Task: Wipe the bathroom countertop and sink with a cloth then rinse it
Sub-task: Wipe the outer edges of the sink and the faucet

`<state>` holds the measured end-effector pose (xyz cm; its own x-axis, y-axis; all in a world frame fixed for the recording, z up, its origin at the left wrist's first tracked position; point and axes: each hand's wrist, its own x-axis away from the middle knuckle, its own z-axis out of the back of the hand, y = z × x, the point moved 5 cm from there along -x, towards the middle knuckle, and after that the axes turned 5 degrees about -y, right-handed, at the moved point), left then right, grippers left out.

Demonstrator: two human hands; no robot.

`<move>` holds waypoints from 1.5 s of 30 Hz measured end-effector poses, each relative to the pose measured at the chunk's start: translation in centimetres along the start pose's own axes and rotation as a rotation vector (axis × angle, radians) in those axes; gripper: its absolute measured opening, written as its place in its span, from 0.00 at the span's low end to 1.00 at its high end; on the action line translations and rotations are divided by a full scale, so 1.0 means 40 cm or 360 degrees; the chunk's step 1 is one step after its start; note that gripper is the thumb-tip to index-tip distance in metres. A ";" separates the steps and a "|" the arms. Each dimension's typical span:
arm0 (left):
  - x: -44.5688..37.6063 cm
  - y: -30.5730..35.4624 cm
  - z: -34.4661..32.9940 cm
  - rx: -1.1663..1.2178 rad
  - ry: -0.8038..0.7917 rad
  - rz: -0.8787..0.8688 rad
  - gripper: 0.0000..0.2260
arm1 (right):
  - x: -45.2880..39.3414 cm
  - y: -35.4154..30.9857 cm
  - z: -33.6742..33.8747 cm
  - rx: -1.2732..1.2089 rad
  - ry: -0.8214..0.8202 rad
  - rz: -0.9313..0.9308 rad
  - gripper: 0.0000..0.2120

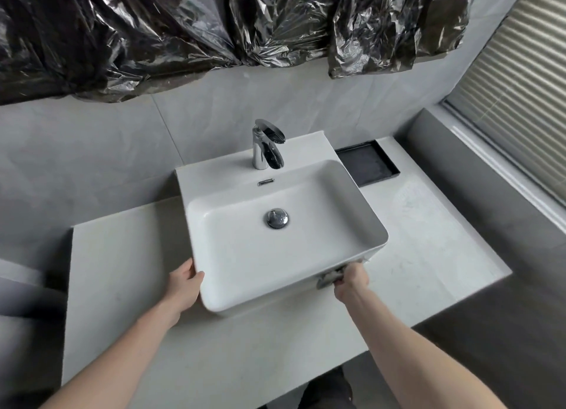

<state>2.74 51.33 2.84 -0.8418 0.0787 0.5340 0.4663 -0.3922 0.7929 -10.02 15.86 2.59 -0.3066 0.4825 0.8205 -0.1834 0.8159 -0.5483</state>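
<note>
Two hands, left hand (183, 283) on glossy rectangular sink (306, 175), right hand (352, 278) gripping crumpled cloth (329, 278)

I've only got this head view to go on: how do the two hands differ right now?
The right hand grips a cloth against the sink's front outer wall; the left hand holds no cloth. The left hand's thumb lies on the sink's near left corner, while the right hand sits below the rim towards the right corner. Both touch the sink from the near side.
</note>
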 end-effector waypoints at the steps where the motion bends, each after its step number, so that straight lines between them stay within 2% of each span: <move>1: -0.001 -0.003 0.000 0.0031 0.0026 0.0025 0.19 | -0.020 -0.005 0.007 0.0051 0.0007 -0.0006 0.23; 5: 0.000 -0.004 -0.005 0.0103 0.0137 0.0113 0.20 | -0.040 0.078 -0.018 0.0278 -0.0172 -0.0137 0.31; 8: 0.014 0.007 -0.019 -0.0078 0.0234 0.0103 0.20 | -0.015 0.141 -0.036 0.0318 -0.0285 -0.0286 0.33; 10: 0.023 0.016 -0.024 -0.0194 0.0324 0.0125 0.20 | -0.013 0.120 -0.039 0.0334 -0.0318 -0.0342 0.30; 13: 0.031 0.012 -0.023 -0.0459 0.0476 0.0267 0.21 | -0.045 0.029 -0.013 0.0378 -0.0345 -0.0420 0.19; 20: 0.031 0.024 -0.045 -0.0642 0.0658 0.0396 0.22 | -0.125 -0.254 0.075 0.0463 -0.0202 -0.0199 0.18; 23: 0.032 0.037 -0.058 -0.0684 0.0697 0.0420 0.21 | -0.198 -0.299 0.090 0.0440 -0.0286 -0.0180 0.11; 28: 0.029 0.055 -0.067 -0.0770 0.0734 0.0478 0.20 | -0.239 -0.345 0.081 0.0781 -0.0396 -0.0085 0.12; 32: 0.036 0.065 -0.075 -0.0753 0.0766 0.0500 0.20 | -0.249 -0.358 0.077 0.0881 -0.0496 -0.0017 0.17; 35: 0.038 0.075 -0.080 -0.0758 0.0769 0.0515 0.20 | -0.285 -0.371 0.038 0.1040 -0.0575 -0.0028 0.16; 39: 0.035 0.076 -0.076 -0.0747 0.0738 0.0552 0.20 | -0.330 -0.422 -0.067 0.1273 -0.0764 0.0198 0.14; 43: 0.033 0.073 -0.069 -0.0742 0.0730 0.0558 0.21 | -0.367 -0.460 -0.191 0.1369 -0.0883 0.0225 0.17; 45: 0.035 0.075 -0.071 -0.0752 0.0750 0.0546 0.21 | -0.384 -0.477 -0.254 0.1382 -0.0911 0.0241 0.16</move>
<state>2.19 47.64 5.13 -0.7469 -0.4783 0.4618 0.6467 -0.6841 0.3373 7.69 -3.86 2.09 -0.7366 0.1528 0.6588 -0.6434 0.1419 -0.7523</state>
